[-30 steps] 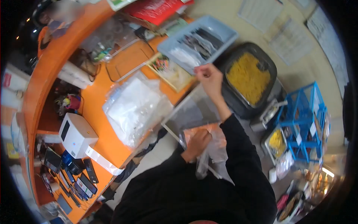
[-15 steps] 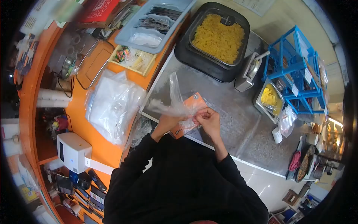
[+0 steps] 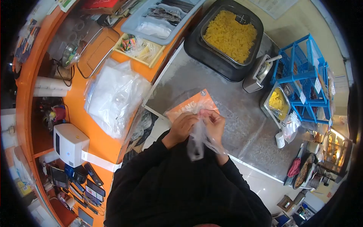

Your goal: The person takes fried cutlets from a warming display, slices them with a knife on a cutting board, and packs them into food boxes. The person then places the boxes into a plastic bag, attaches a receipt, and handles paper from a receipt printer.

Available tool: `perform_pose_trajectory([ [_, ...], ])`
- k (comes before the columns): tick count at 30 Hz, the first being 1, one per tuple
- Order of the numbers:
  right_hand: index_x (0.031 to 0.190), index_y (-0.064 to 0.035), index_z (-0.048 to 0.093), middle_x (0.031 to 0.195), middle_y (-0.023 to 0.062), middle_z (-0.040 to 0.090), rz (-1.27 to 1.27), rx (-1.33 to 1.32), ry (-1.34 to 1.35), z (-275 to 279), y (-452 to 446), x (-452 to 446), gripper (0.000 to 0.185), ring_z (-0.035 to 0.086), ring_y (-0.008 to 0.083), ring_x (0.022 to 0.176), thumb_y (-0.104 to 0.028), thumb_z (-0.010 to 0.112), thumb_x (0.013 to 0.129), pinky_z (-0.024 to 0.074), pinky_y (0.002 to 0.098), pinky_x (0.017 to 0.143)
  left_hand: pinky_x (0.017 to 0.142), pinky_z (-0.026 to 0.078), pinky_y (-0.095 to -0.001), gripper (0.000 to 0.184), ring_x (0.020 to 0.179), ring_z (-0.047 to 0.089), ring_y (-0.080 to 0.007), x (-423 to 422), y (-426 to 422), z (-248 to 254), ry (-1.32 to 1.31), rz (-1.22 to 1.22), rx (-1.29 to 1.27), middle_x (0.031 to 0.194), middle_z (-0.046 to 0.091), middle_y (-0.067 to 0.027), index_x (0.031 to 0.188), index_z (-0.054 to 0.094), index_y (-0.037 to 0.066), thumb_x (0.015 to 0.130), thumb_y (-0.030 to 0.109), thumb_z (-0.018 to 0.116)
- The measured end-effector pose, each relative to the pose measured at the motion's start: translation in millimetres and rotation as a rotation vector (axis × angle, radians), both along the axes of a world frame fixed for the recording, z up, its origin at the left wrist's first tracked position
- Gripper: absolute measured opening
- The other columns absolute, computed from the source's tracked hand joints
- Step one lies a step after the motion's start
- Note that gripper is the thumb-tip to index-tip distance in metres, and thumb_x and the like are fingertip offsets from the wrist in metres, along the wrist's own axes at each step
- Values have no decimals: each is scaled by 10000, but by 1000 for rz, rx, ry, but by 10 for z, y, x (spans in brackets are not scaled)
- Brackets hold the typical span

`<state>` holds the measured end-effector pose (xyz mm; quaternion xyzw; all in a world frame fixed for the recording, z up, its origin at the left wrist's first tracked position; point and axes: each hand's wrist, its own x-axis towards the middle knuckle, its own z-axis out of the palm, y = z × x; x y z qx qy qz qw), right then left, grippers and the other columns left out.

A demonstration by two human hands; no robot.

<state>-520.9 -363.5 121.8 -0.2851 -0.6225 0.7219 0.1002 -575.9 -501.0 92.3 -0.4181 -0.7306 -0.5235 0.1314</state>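
Note:
An orange box with white lettering (image 3: 186,105) lies on the metal worktop, at its near left edge, apparently inside a clear plastic bag (image 3: 197,140). The bag's gathered upper part hangs from my fingers toward my body. My left hand (image 3: 180,129) has its fingers bent and pinched on the bag, just at the near side of the box. Close beside it, my right hand (image 3: 214,126) pinches the same plastic between thumb and forefinger. Whether the bag is knotted between the fingers cannot be made out.
Behind the box stands a black pan of yellow rice (image 3: 230,36). To the right are a metal holder (image 3: 257,73), a steel tray with yellow food (image 3: 278,102) and blue racks (image 3: 302,75). A stack of clear bags (image 3: 115,98) and a label printer (image 3: 71,144) rest on the orange counter.
The bag's loose ends have swung from the far left down toward my body. My hands have shifted, and more of the box's top shows; the view has tilted slightly.

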Motion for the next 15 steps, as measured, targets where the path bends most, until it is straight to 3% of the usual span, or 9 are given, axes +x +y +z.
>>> perform_pose_trajectory([
  [4,1075,77,648,904,75,697,26,-15,-42,55,-19,67,243,641,119,795,-1,698,851,515,244,742,722,534,-318,285,874,655,-264,28,-6,58,-289,-44,-27,992,660,-139,1041,588,18,783,-66,675],
  [7,1096,68,642,1008,87,682,44,-98,-34,84,-86,114,278,634,125,898,36,708,828,513,254,806,734,527,-283,283,898,653,-192,-10,-75,269,-568,-34,-94,1001,668,-114,1056,578,13,805,-78,673],
  [10,1119,62,633,1088,101,662,25,-137,-38,-25,-94,169,317,619,135,993,72,705,810,508,264,852,745,531,-278,246,887,659,-157,36,49,215,-1077,-49,486,1006,666,-105,1087,617,-1,846,-25,663],
  [13,1130,61,626,1103,106,656,-9,-158,-40,11,-129,159,333,612,146,1025,86,698,805,503,270,875,749,531,-261,217,897,658,-130,70,120,212,-1029,104,480,1000,676,-87,1078,664,7,861,-10,659],
  [15,1127,65,623,1097,106,658,-35,-170,-38,18,-147,151,332,614,149,1021,92,694,803,500,272,886,725,525,-265,205,864,657,-137,66,94,237,-874,135,309,981,672,-86,1060,689,16,860,-11,654],
])
